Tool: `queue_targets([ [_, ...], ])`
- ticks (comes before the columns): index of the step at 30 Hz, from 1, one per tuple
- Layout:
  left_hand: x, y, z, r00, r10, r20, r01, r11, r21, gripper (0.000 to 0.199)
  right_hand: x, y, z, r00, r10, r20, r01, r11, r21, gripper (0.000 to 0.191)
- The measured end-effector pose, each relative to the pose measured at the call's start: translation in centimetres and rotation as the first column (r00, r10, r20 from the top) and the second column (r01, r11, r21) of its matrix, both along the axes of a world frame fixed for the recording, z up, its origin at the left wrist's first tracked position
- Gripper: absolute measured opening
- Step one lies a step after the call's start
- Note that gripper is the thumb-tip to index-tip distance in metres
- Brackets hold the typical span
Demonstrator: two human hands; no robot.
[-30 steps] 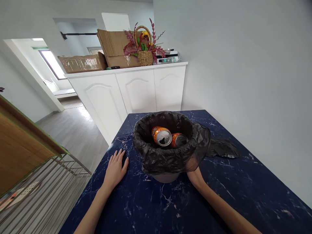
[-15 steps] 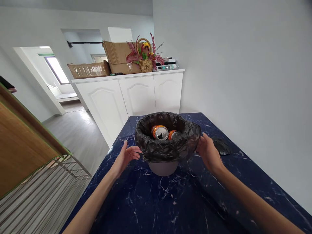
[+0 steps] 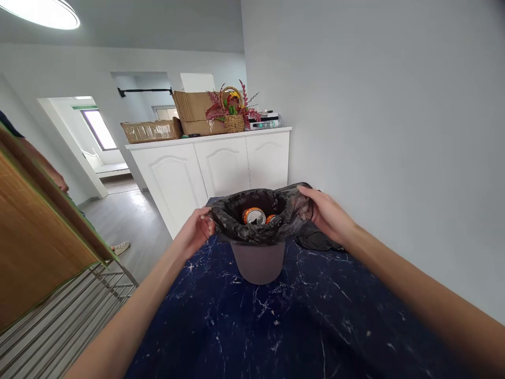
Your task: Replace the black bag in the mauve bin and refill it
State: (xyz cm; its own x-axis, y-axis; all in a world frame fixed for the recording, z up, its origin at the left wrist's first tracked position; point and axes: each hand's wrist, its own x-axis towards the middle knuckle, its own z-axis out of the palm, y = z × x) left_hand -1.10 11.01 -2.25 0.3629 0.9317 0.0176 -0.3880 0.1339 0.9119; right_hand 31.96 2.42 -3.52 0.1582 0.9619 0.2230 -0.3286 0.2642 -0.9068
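Arms [image 3: 136, 302] reach forward from both lower corners, hands raised level with the bin [image 3: 258, 263]. Left hand [image 3: 197, 233]: thumb uppermost, fingers curled, grip clamped on the bag [image 3: 246, 235] at its left edge. Right hand [image 3: 327, 213]: thumb laid over the film, grip clamped on the bag's right side. Against the earlier frame, where both hands stood partly open beside the bag, each now holds it; its overhang is drawn outward and up, exposing more bin wall. Bag is black, thin, wrinkled and folded over the rim. Bin is grey-brown, upright on the bench [image 3: 240, 326]. Inside, an orange can [image 3: 254, 216] shows its opened silver end; a second can [image 3: 270, 218] is partly hidden. Black plastic [image 3: 317, 240] lies at right.
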Motion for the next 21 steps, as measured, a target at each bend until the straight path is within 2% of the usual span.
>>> queue_targets([
  [7,1.2,0.5,2.6,0.995,0.072,0.073,-0.078,0.993,0.085,0.028,-0.1,2.8,3.6,0.996,0.023,-0.092,-0.015,0.997,0.08,0.021],
  [16,3.4,2.0,5.0,0.98,0.079,0.181,-0.107,0.983,0.148,0.036,-1.1,6.3,7.9,0.977,-0.001,-0.212,0.025,0.994,0.111,0.017],
  [21,4.3,2.9,6.4,0.969,0.099,0.228,-0.143,0.972,0.186,0.035,-1.6,7.2,10.7,0.958,0.027,-0.286,0.03,0.98,0.196,0.021],
])
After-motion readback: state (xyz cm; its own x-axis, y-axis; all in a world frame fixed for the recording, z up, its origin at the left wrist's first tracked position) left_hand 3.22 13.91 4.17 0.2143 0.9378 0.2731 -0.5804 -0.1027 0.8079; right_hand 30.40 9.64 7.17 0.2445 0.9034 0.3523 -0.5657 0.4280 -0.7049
